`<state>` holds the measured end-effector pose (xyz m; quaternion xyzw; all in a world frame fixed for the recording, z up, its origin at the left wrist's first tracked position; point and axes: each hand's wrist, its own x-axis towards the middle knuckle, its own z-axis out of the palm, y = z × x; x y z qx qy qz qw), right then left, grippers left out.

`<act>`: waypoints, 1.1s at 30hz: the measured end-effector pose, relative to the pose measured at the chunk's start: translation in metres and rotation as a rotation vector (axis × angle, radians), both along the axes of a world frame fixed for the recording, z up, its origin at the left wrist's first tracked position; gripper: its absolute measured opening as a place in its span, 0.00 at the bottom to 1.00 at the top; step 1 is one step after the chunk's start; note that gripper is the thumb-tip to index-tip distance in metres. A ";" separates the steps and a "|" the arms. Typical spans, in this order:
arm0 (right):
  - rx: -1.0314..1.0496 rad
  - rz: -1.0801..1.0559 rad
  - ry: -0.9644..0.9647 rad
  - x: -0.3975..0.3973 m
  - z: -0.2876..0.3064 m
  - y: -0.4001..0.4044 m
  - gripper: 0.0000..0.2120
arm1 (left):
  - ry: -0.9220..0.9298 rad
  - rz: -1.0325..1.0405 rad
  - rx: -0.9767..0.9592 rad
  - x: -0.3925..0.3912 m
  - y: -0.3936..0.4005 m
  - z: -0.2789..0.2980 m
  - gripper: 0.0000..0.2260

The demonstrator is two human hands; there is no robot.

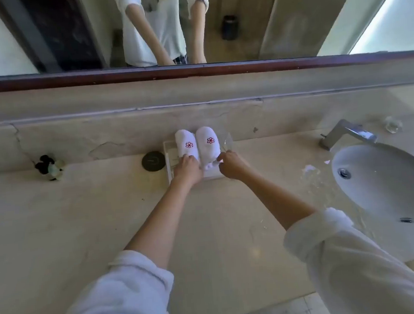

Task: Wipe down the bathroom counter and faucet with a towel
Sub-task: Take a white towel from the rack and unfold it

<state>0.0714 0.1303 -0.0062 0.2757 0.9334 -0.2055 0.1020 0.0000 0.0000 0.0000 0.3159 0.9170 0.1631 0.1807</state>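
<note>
Beige marble counter [81, 218] is what we're looking at here, running wide under a mirror with a dark red-brown frame [193, 70], and both our arms are stretched out to the back of it. Two white rolled terry towels sit side by side, touching, in a clear acrylic tray [169, 165] against the backsplash: the left rolled towel [184, 143] and the right rolled towel [208, 141] each have a small red flower logo stitched on top, no lettering we can read. Our left hand [188, 167] is resting on the near end of the left one, fingers curled down over it, though we can't tell if it's actually gripping. Our right hand [229, 163] has its fingers pinched together on the near end of the right towel, by the tray's right edge. Just left of the tray there's a round black disc [153, 161] set in the counter with a faint mark we can't make out. Far left is a small dark figurine thing [48, 167]. Off to the right, well apart from the towels, the angular chrome faucet [346, 133] leans over the white oval sink basin [388, 181], with water splashed on the counter beside it and a clear glass piece [393, 124] behind.
</note>
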 end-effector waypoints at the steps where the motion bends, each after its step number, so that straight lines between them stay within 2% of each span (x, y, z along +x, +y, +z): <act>1: 0.003 0.009 0.017 -0.005 -0.002 0.006 0.17 | -0.013 0.047 0.004 -0.004 0.009 -0.001 0.14; 4: -0.049 -0.008 0.039 -0.026 -0.009 0.019 0.15 | -0.040 0.118 0.001 -0.018 0.026 -0.004 0.13; 6: -0.151 -0.147 0.121 -0.042 -0.014 0.035 0.17 | -0.046 0.121 0.015 -0.029 0.042 -0.005 0.12; 9: -0.418 -0.401 0.129 -0.063 -0.019 0.050 0.31 | -0.029 0.175 0.009 -0.043 0.054 -0.011 0.12; 12: -0.748 -0.526 0.055 -0.073 -0.028 0.051 0.36 | -0.007 0.222 0.003 -0.044 0.060 -0.024 0.13; 17: -0.643 -0.429 0.089 -0.078 -0.045 0.054 0.36 | 0.063 0.246 -0.007 -0.030 0.078 -0.039 0.16; 21: -0.785 -0.537 0.249 -0.070 -0.049 0.058 0.27 | 0.046 0.212 0.067 -0.013 0.086 -0.048 0.15; 25: -1.056 -0.645 0.297 -0.041 -0.040 0.063 0.13 | -0.273 0.401 0.467 0.011 0.099 -0.034 0.15; 28: -1.111 -0.571 0.293 -0.005 -0.025 0.078 0.12 | -0.713 0.535 0.611 0.021 0.099 -0.014 0.29; 30: -1.195 -0.497 0.279 0.023 -0.008 0.083 0.11 | -0.942 0.603 0.700 0.025 0.090 -0.010 0.25; 32: -1.192 -0.432 0.245 0.051 0.007 0.078 0.10 | -1.033 0.599 0.739 0.037 0.079 -0.008 0.20; 33: -1.134 -0.410 0.235 0.064 0.013 0.074 0.10 | -1.047 0.592 0.737 0.045 0.075 -0.011 0.22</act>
